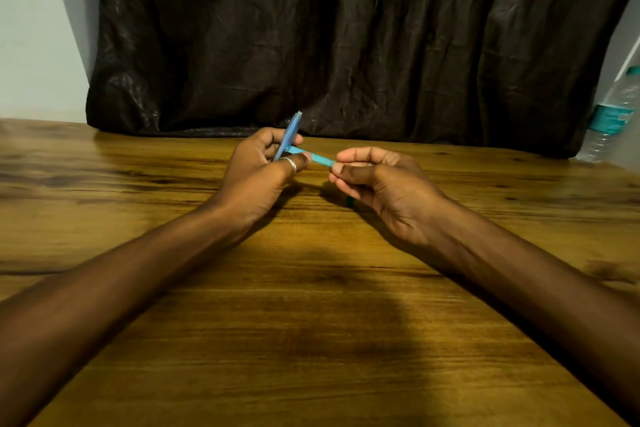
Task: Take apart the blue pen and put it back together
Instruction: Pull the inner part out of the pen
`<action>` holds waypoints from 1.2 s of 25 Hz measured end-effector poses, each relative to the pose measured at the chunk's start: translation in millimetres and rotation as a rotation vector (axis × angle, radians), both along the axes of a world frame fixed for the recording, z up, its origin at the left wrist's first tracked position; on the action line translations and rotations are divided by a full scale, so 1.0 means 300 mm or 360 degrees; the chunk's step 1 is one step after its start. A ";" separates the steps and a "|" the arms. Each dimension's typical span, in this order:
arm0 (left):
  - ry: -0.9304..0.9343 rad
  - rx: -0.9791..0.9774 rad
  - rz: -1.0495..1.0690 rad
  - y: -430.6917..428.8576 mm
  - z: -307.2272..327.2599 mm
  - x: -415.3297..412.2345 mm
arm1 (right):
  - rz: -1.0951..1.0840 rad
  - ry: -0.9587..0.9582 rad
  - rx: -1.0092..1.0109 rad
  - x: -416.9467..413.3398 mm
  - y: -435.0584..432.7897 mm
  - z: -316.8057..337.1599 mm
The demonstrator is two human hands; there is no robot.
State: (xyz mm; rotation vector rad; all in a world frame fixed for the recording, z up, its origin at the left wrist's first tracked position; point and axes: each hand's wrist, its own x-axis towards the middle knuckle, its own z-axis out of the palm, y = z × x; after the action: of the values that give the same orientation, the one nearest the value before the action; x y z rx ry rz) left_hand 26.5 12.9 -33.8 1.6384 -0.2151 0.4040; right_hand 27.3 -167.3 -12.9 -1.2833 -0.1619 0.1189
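Above the middle of the wooden table [311, 340], both my hands hold blue pen parts. My left hand [258, 172], with a ring on the thumb, is closed around a blue part [291, 132] that sticks up and away from the fist. A light blue pen piece [320, 159] spans the gap between the hands, one end at my left thumb. My right hand [377, 180] pinches its other end between thumb and fingers. A small dark green bit [349, 202] shows below my right hand; I cannot tell what it is.
A dark wrinkled curtain [363, 38] hangs behind the table's far edge. A clear plastic water bottle with a teal label [611, 114] stands at the far right. A pale wall shows at the left.
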 end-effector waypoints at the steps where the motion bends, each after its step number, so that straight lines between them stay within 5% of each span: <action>1: -0.0004 0.0006 0.0010 0.001 0.000 -0.001 | 0.0005 0.0004 0.0001 0.001 -0.002 0.000; 13: -0.0069 0.0112 0.0051 0.006 0.010 -0.012 | 0.0040 0.0066 0.0037 -0.002 -0.002 -0.003; 22: -0.0255 0.0467 0.0085 0.004 0.030 -0.025 | 0.0123 0.0098 0.0113 -0.015 0.003 -0.007; 30: -0.0278 0.0321 0.0122 0.000 0.026 -0.021 | 0.0200 0.0135 0.0155 -0.024 0.012 -0.018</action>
State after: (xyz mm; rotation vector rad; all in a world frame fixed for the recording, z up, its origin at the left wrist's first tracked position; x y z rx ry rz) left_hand 20.3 13.0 -26.1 1.8141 -0.3338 0.6005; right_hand 20.0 -163.7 -18.3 -1.1685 -0.1739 0.2697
